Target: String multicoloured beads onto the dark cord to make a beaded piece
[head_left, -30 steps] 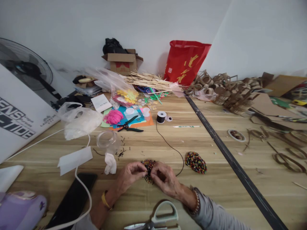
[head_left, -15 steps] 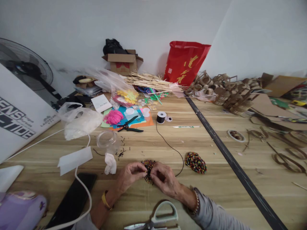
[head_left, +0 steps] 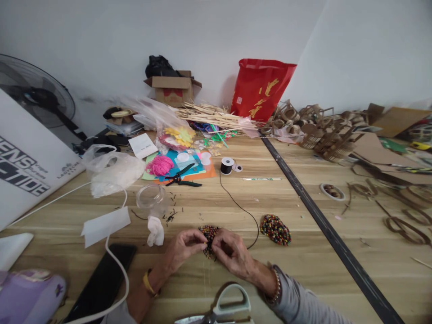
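Observation:
Over a small heap of coloured beads [head_left: 209, 231], my left hand [head_left: 184, 247] pinches a tiny bead between thumb and forefinger. Close beside it, my right hand [head_left: 234, 254] is closed in a pinch, apparently on the black cord [head_left: 238, 204], whose end is hidden by the fingers. The cord curves across the table from a white spool [head_left: 227, 165] and passes behind my right hand. Several beads lie under and between both hands. To the right rests a coiled bundle of strung multicoloured beads [head_left: 276, 229].
Scissors with pale handles [head_left: 232, 302] lie at the near edge. Left are a crumpled tissue [head_left: 155, 231], a clear jar [head_left: 150, 198], a dark phone-like slab [head_left: 101, 283] and a white cable [head_left: 118, 261]. Farther back are black-handled pliers [head_left: 184, 176], pink yarn [head_left: 160, 165] and woven baskets [head_left: 334, 139].

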Motion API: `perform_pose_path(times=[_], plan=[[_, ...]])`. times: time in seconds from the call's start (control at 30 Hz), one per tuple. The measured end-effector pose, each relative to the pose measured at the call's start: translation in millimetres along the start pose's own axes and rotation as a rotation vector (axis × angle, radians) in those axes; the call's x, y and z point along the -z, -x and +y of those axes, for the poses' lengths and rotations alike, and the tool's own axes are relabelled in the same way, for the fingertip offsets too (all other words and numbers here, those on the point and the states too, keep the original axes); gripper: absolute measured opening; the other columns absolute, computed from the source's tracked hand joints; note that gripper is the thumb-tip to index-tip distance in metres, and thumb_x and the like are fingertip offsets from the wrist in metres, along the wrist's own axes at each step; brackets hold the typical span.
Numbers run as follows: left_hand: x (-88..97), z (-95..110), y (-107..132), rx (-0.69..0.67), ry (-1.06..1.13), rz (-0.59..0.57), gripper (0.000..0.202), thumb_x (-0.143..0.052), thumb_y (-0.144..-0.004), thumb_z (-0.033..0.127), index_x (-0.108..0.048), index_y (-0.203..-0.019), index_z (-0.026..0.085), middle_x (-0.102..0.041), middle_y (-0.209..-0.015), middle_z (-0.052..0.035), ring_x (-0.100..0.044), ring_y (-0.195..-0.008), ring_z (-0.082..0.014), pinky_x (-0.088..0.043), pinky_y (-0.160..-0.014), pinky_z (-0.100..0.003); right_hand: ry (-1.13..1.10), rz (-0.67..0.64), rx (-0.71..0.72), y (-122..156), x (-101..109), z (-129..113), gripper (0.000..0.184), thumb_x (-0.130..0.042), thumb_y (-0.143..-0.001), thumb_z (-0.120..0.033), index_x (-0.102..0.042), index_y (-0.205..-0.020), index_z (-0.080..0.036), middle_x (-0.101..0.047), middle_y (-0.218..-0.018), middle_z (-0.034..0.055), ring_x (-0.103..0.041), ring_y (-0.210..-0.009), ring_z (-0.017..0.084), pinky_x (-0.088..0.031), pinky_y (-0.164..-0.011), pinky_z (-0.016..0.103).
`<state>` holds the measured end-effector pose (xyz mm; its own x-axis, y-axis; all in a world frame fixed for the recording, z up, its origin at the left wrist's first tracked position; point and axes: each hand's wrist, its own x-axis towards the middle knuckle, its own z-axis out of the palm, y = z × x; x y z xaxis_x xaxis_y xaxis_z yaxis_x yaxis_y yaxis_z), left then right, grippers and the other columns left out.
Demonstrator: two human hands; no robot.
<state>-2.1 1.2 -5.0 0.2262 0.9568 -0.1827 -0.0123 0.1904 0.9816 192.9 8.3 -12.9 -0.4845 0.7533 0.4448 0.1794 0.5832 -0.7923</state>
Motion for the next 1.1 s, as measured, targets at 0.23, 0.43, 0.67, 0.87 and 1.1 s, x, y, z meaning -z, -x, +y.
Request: perform_pose_path(times=[0.23, 0.43, 0.67, 0.87, 1.1], plan=[[0.4, 0.2, -0.3, -0.014, -0.045, 0.008, 0.015, -0.078, -0.060, 0.025, -0.070, -0.067, 0.015, -0.070, -0.067, -0.0016, -0.061, -0.067, -0.0162, -0.048, -0.069, -0.026, 0.008, -0.009, 0.008, -1.2, 0.8, -1.8, 0.016, -0.050, -0.091, -0.022, -0.055, -0.076, -0.018, -0.058, -0.068, 0.0031, -0.052, -0.062, 0.014, -0.040, -0.056, 0.024], [-0.1, 0.6, -0.2, -0.029, -0.043, -0.008, 0.014, -0.078, -0.061, 0.025, -0.070, -0.067, 0.015, -0.070, -0.067, -0.0018, -0.061, -0.068, -0.0166, -0.048, -0.069, -0.027, -0.006, -0.025, -0.005, -1.5, 1.5, -2.5, 0.018, -0.050, -0.091, -0.023, -0.055, -0.075, -0.018, -0.058, -0.068, 0.0030, -0.051, -0.061, 0.014, -0.040, -0.056, 0.024], [0.1, 1.1, 0.4, -0.033, -0.046, -0.006, 0.015, -0.079, -0.063, 0.026, -0.070, -0.068, 0.014, -0.069, -0.068, -0.0018, -0.062, -0.069, -0.0166, -0.048, -0.070, -0.027, 0.001, -0.020, -0.002, -0.4, 1.0, -0.6, 0.016, -0.050, -0.091, -0.023, -0.055, -0.077, -0.018, -0.057, -0.069, 0.0029, -0.051, -0.063, 0.015, -0.039, -0.057, 0.025], [0.0, 2.1, 0.8, -0.036, -0.040, 0.002, 0.015, -0.078, -0.062, 0.025, -0.069, -0.067, 0.014, -0.069, -0.068, -0.0015, -0.061, -0.069, -0.0164, -0.048, -0.070, -0.027, 0.005, -0.024, 0.008, -0.1, 1.3, -0.2, 0.016, -0.050, -0.092, -0.023, -0.056, -0.078, -0.018, -0.057, -0.069, 0.0026, -0.050, -0.062, 0.014, -0.039, -0.056, 0.024], [-0.1, 1.6, 0.7, -0.028, -0.064, 0.002, 0.015, -0.078, -0.062, 0.026, -0.070, -0.068, 0.014, -0.069, -0.069, -0.0021, -0.061, -0.069, -0.0169, -0.048, -0.069, -0.027, 0.010, -0.026, -0.004, -0.6, 1.3, -1.1, 0.017, -0.050, -0.092, -0.023, -0.056, -0.077, -0.018, -0.057, -0.068, 0.0025, -0.050, -0.061, 0.013, -0.039, -0.055, 0.024]])
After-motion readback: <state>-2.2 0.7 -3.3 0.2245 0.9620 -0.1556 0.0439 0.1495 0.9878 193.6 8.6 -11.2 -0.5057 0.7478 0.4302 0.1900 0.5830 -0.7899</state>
